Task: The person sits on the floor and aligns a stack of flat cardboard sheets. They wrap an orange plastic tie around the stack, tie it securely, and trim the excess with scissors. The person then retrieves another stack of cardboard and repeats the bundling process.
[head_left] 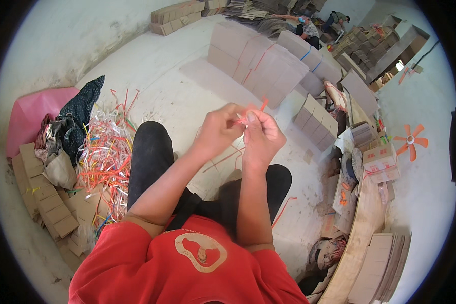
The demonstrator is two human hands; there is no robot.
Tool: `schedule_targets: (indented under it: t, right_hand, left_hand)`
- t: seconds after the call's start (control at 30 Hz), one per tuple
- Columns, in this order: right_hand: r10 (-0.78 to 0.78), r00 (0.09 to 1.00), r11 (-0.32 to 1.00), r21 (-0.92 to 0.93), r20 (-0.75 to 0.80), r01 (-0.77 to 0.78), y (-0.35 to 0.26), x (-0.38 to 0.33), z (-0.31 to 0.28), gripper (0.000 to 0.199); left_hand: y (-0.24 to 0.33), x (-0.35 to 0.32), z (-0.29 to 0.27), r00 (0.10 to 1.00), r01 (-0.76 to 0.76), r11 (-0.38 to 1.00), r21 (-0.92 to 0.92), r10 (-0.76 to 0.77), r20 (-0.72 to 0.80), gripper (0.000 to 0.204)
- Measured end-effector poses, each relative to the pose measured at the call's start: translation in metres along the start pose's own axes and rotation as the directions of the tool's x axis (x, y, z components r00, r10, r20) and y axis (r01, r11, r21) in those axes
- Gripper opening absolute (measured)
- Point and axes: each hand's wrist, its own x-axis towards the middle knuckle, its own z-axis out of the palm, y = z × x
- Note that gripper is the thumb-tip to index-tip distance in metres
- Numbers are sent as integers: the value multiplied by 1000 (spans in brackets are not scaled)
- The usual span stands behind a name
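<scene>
My left hand [219, 129] and my right hand [262, 136] meet in front of me, above my knees. Between their fingertips is a red plastic strap [264, 104], one end of it sticking up past my right hand. The fingers of both hands are pinched on it; the left ones are slightly smeared by motion. How the strap is bent or knotted there is hidden by the fingers. To my left lies a tangled heap of red, white and yellow plastic straps [106, 162].
Stacks of flat cardboard [256, 63], bound with straps, stand ahead. A smaller cardboard stack [315, 121] is to the right. Left are a pink bag [28, 119] and folded cardboard [48, 197]. Along the right run a wooden board [362, 228] and an orange fan [411, 139]. Two people work far back.
</scene>
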Motion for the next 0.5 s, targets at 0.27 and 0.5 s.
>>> schedule_targets:
  t: [0.27, 0.5]
  right_hand:
    - [56, 998, 996, 74, 32, -58, -7, -5, 0, 12]
    - [28, 999, 999, 37, 45, -30, -5, -7, -1, 12]
  left_hand:
    - [4, 2, -21, 942, 332, 757, -563, -298, 156, 30]
    - [15, 0, -18, 993, 87, 961, -264, -106, -59, 9]
